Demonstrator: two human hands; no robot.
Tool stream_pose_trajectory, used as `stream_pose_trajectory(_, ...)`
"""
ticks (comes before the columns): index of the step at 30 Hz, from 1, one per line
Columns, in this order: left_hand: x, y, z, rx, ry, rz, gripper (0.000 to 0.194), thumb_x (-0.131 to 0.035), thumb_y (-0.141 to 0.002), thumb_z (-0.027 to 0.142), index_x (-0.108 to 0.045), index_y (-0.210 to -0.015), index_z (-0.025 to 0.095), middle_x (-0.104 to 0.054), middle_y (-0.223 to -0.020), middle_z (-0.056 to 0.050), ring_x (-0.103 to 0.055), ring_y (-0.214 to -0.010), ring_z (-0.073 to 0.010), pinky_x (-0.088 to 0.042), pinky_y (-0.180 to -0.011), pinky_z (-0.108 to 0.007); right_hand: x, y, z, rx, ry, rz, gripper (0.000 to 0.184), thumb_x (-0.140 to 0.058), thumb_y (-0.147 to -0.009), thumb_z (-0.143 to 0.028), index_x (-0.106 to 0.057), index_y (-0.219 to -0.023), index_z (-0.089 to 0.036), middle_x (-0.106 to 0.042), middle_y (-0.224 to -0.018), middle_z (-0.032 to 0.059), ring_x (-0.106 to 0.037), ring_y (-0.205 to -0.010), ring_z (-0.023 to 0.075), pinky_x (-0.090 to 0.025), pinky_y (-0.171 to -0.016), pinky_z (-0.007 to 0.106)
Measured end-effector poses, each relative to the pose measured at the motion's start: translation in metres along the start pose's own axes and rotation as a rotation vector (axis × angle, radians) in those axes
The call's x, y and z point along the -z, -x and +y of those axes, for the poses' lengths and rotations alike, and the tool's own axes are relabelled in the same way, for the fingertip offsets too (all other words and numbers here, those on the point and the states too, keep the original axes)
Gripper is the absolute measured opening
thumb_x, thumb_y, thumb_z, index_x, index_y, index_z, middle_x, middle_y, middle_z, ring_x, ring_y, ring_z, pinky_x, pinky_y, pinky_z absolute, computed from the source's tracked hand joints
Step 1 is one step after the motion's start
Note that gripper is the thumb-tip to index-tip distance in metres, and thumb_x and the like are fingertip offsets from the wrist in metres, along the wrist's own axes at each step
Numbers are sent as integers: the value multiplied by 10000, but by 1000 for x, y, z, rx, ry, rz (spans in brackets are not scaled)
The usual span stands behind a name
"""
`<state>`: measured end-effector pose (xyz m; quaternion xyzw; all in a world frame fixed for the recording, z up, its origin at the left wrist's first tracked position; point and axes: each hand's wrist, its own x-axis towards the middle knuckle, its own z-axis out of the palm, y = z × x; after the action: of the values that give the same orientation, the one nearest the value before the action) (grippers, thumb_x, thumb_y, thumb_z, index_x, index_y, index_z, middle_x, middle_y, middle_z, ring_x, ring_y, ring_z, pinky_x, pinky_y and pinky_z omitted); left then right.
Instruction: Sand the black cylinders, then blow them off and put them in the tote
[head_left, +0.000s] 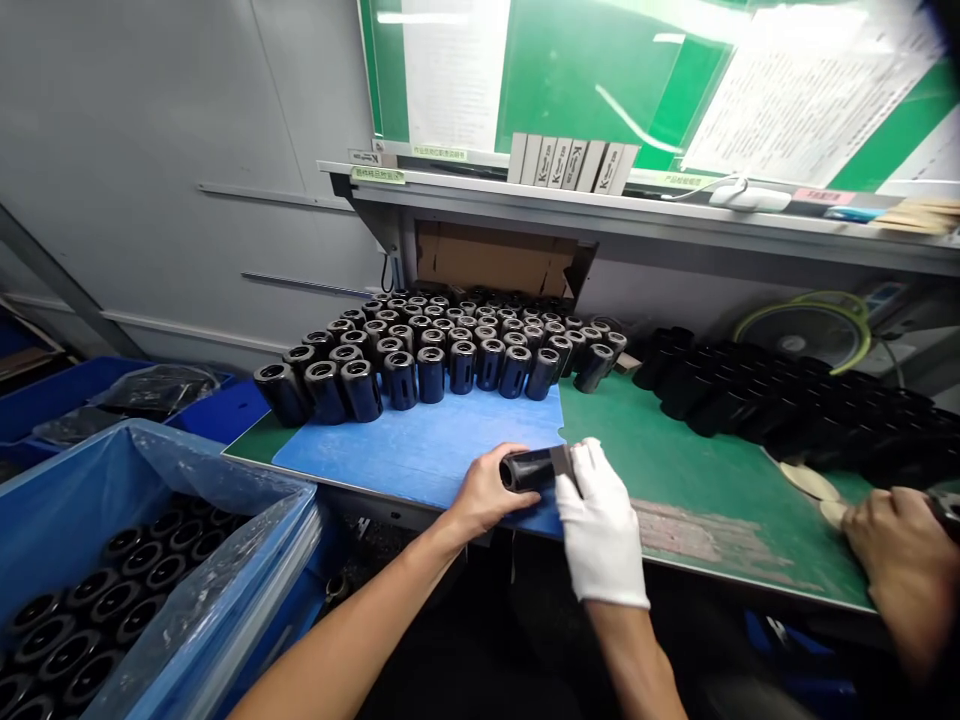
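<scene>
Green counter (697, 490) has many glossy black cylinders (435, 365) standing in rows near its back edge, and more lie in a blue crate (52, 530). Bare left hand (487, 492) has fingers (517, 505) wrapped around one glossy black cylinder (529, 470) over a blue mat (420, 450); white-gloved right hand (600, 525) has fingers (581, 480) pressed together against its end.

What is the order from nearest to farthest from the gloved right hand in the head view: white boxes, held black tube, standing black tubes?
1. Black tube, in left hand, touching the glove.
2. Standing black tubes, at the blue mat's far edge.
3. White boxes, up on the shelf.
</scene>
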<state>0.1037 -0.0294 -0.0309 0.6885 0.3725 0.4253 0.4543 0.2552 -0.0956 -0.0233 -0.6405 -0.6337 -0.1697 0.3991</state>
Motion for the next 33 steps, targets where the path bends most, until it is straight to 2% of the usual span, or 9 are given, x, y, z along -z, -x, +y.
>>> stream_pose_trajectory(4,-4,1,-5,-44,0,37,332,-673,-793,181,-677,-1125,184,-729,-1076,-63,-676,-981,-223,-520,-878,-305,-9,-4,-32,239,131,-68,481,-375,-951,-331,-490,-1413,-274,-446,-1472,63,-439,-1358,261,-562,-918,438)
stream_pose_trajectory(9,-6,-1,-6,-48,-5,40,242,-665,-786,171,-691,-1025,148,-737,-955,-58,-672,-864,-215,-528,-796,-292,-24,-13,-36,213,67,-104,469,-324,-932,-437,-576,-1308,-315,-481,-1448,45,-521,-1282,257,-582,-821,423)
stream_pose_trajectory(11,-5,0,-6,-60,4,15,211,-650,-798,177,-693,-1003,153,-733,-956,-49,-669,-881,-212,-519,-796,-288,-24,-21,-30,110,-9,-186,466,-334,-919,-484,-585,-1292,-366,-433,-1486,15,-481,-1323,247,-563,-860,434)
stream_pose_trajectory(14,-1,2,-2,-69,-7,-28,430,-773,-663,159,-672,-1081,169,-721,-1002,-34,-661,-935,-221,-501,-833,-283,-16,-50,-11,-137,-143,-274,458,-363,-892,-534,-656,-1205,-372,-440,-1480,8,-460,-1340,259,-514,-965,453)
stream_pose_trajectory(18,3,4,3,-5,1,-33,524,-814,-620,173,-638,-1114,185,-695,-996,-15,-646,-916,-202,-483,-802,-269,13,-77,17,-368,-307,-137,590,-409,-877,-555,-562,-1376,-280,-427,-1488,8,-368,-1410,212,-294,-1216,386)
stream_pose_trajectory(23,0,0,4,33,-47,-13,559,-871,-600,322,-615,-1081,197,-670,-981,-10,-621,-914,-207,-466,-794,-283,39,-41,14,-693,-580,-56,629,-533,-794,-638,-587,-1347,-343,-487,-1429,-51,-406,-1382,191,-261,-1237,336)
stream_pose_trajectory(28,-4,-7,8,61,-70,12,484,-837,-644,305,-579,-1034,178,-658,-927,-10,-613,-867,-195,-461,-778,-290,41,-24,6,-821,-698,-80,579,-632,-732,-596,-637,-1273,-390,-478,-1428,-85,-387,-1396,192,-277,-1228,311)
stream_pose_trajectory(31,-3,-10,13,26,15,-63,454,-812,-670,260,-557,-1036,183,-674,-1050,-31,-629,-957,-201,-469,-852,-300,46,-25,13,-892,-663,-61,597,-618,-755,-600,-636,-1290,-335,-503,-1416,-46,-418,-1377,195,-280,-1229,295)
stream_pose_trajectory(33,-2,-11,16,13,53,-100,450,-811,-672,252,-549,-1032,186,-672,-1112,-38,-630,-1004,-206,-467,-892,-307,51,-22,19,-857,-638,-51,648,-570,-794,-607,-604,-1338,-256,-505,-1422,-9,-432,-1370,204,-272,-1240,327)
